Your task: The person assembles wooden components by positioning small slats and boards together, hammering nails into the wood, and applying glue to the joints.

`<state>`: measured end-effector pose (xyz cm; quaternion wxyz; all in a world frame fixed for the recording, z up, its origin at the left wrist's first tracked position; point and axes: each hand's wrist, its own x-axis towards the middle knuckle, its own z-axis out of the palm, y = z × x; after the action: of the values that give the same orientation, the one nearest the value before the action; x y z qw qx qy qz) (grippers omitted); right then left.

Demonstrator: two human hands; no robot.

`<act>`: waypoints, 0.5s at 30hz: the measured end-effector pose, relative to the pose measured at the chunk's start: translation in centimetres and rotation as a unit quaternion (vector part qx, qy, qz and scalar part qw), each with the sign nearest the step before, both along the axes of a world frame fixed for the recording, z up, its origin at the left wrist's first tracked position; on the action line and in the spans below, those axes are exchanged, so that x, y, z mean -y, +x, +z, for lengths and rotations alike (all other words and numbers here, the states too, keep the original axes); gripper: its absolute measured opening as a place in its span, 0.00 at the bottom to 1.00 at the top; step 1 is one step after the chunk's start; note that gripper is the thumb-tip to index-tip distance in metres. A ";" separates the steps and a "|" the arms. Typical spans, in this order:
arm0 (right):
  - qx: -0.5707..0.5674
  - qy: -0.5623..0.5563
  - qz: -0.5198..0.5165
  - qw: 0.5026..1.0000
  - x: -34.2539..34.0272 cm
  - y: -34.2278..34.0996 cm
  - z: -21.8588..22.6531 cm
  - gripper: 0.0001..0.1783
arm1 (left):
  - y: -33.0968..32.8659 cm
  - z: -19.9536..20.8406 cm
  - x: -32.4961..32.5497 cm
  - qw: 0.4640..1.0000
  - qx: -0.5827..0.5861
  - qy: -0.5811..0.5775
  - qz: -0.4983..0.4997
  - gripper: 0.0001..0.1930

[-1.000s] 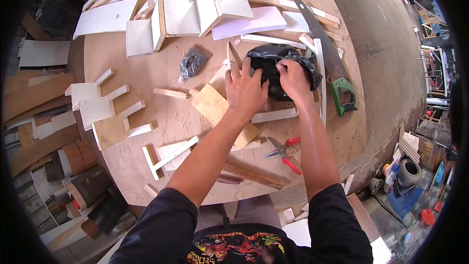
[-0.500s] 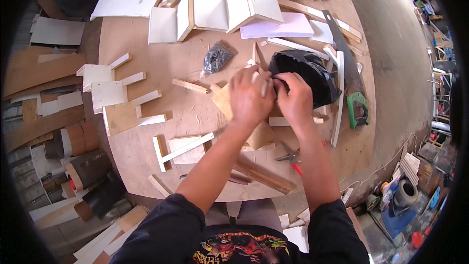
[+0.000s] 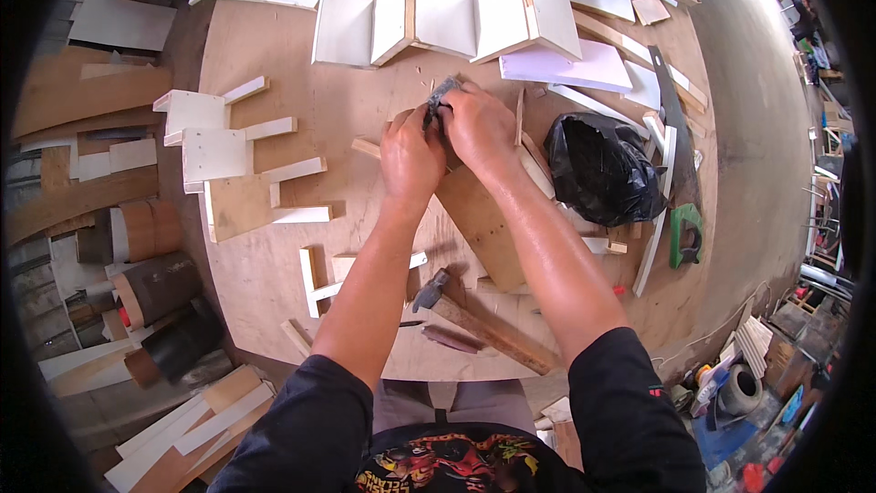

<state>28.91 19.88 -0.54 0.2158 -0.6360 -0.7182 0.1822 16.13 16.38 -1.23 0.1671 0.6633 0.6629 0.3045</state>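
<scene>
Above the middle of the table, my left hand [image 3: 412, 153] and my right hand [image 3: 476, 123] are close together, both closed on a small clear plastic bag [image 3: 443, 91] of dark little pieces. Its contents are too small to make out. My fingers cover much of it. Below my right forearm lies a flat brown wooden board [image 3: 479, 228]. To the right of that forearm sits a crumpled black plastic bag [image 3: 602, 173], its mouth gaping.
A hammer [image 3: 474, 319] lies near the front edge. On the right rests a handsaw [image 3: 683, 164] with a green handle. White zigzag panels [image 3: 447, 14] stand at the back, and a white piece with wooden legs [image 3: 214, 146] lies left. Wood offcuts [image 3: 201, 429] fill the floor.
Both hands have moved left from the black plastic bag and taken hold of the small clear bag that lay on the table. The hammer's head has come into view, and the view has shifted.
</scene>
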 end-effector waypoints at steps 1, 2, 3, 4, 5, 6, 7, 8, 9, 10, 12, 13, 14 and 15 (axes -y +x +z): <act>0.018 -0.010 -0.010 1.000 0.1 -0.2 0.1 0.06 | 0.1 0.0 0.0 0.999 0.036 -0.002 0.020 0.14; 0.022 -0.011 -0.009 1.000 0.3 -0.3 -0.1 0.06 | 0.2 0.0 0.0 0.997 0.071 -0.003 0.040 0.14; 0.015 0.004 -0.004 1.000 0.4 -0.4 -0.5 0.05 | 0.2 0.0 0.0 0.996 0.074 -0.005 0.041 0.14; 0.004 0.021 0.000 1.000 0.4 -0.7 -0.4 0.05 | 0.0 0.1 -0.1 0.995 0.091 -0.020 0.045 0.13; 0.003 0.021 0.002 1.000 0.3 -0.6 -0.4 0.05 | -0.2 0.2 -0.2 0.992 0.107 -0.036 0.048 0.13; 0.015 0.006 0.011 1.000 0.1 -0.3 -0.3 0.06 | -0.3 0.1 -0.3 0.992 0.106 -0.036 0.051 0.13; 0.027 -0.010 0.018 0.999 0.0 0.0 -0.1 0.09 | -0.3 -0.1 -0.4 0.993 0.111 -0.027 0.041 0.13; 0.026 -0.011 0.019 0.999 0.0 0.0 -0.3 0.09 | -0.3 -0.2 -0.5 0.993 0.115 -0.019 0.032 0.13; 0.044 -0.007 0.011 0.999 0.0 -0.1 -0.6 0.09 | -0.3 -0.3 -0.4 0.993 0.115 -0.019 0.033 0.13; 0.062 -0.002 0.003 0.998 -0.1 -0.2 -0.6 0.09 | -0.4 -0.4 -0.5 0.993 0.107 -0.022 0.033 0.13; 0.055 -0.003 0.005 0.998 0.1 -0.4 -0.5 0.09 | -0.5 -0.5 -0.5 0.994 0.099 -0.024 0.034 0.13; 0.048 -0.004 0.005 0.999 0.2 -0.4 -0.2 0.08 | -0.6 -0.5 -0.5 0.994 0.105 -0.027 0.033 0.13; 0.049 -0.004 0.006 0.999 0.1 -0.4 0.0 0.08 | -0.6 -0.5 -0.4 0.993 0.112 -0.031 0.031 0.13; 0.050 -0.026 0.015 0.998 0.0 -0.3 0.4 0.08 | -0.6 -0.5 -0.3 0.993 0.113 -0.031 0.032 0.13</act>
<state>28.61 19.87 -0.14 0.1602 -0.6391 -0.7324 0.1714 15.57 16.72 -1.72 0.2511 0.5976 0.6699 0.3620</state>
